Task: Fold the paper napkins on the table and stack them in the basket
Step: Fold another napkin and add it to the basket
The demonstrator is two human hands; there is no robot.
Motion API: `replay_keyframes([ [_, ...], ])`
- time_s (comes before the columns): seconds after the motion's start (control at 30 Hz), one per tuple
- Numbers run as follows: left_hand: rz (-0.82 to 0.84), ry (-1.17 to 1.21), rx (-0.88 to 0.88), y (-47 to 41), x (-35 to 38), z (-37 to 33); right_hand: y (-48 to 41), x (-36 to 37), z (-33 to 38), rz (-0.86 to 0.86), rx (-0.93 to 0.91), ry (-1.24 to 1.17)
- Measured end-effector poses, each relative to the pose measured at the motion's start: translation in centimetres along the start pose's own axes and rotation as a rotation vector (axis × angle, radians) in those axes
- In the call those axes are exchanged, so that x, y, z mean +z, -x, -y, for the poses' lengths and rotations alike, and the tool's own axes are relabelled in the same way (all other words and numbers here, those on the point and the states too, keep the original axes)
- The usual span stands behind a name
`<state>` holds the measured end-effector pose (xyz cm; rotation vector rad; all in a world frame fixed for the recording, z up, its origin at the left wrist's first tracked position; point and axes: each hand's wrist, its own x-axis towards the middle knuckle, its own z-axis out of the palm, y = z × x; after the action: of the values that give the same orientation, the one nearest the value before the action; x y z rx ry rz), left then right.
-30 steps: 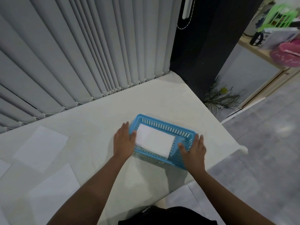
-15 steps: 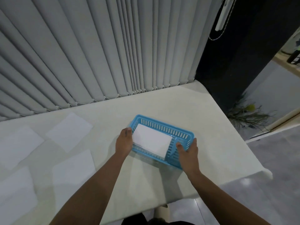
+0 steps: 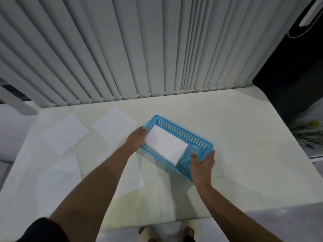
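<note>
Basket unmoved between hands; more flat napkins visible.

Pale grey vertical blinds hang across the whole back, their hems meeting the far edge of a cream-white table. Right of the blinds stands a dark panel, with a green plant below it. The light is dim.

No legible text (basket included) anywhere.
</note>
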<state>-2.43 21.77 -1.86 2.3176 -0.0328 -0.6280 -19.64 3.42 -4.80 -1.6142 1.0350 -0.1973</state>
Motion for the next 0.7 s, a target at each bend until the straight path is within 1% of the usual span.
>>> replay_keyframes([
  [0.07,0.030,0.038,-0.001,-0.3,-0.2,0.5,0.4,0.4,-0.1,-0.028,0.001,0.010],
  [0.17,-0.002,0.153,-0.024,-0.3,-0.1,1.3,0.6,0.7,0.3,-0.054,-0.014,0.061],
  [0.2,-0.028,0.172,-0.027,-0.1,0.0,1.6,0.7,0.8,0.6,-0.068,-0.027,0.119],
  [0.27,-0.112,0.158,-0.015,0.6,0.5,2.3,1.4,1.1,1.0,-0.123,-0.092,0.346],
  [0.33,-0.217,0.104,0.015,1.4,0.5,3.5,2.2,1.6,1.6,-0.171,-0.215,0.564],
  [0.37,-0.255,0.077,0.033,1.8,0.2,4.1,2.7,2.0,2.0,-0.183,-0.276,0.629],
  [0.47,-0.313,-0.010,0.055,2.7,-1.2,6.3,3.9,3.6,3.0,-0.196,-0.446,0.730],
  [0.57,-0.336,-0.069,0.034,3.9,-3.3,9.0,5.2,6.1,4.1,-0.092,-0.585,0.803],
  [0.7,-0.298,-0.208,-0.019,5.8,-6.0,13.3,6.4,10.5,4.4,0.029,-0.888,0.982],
])
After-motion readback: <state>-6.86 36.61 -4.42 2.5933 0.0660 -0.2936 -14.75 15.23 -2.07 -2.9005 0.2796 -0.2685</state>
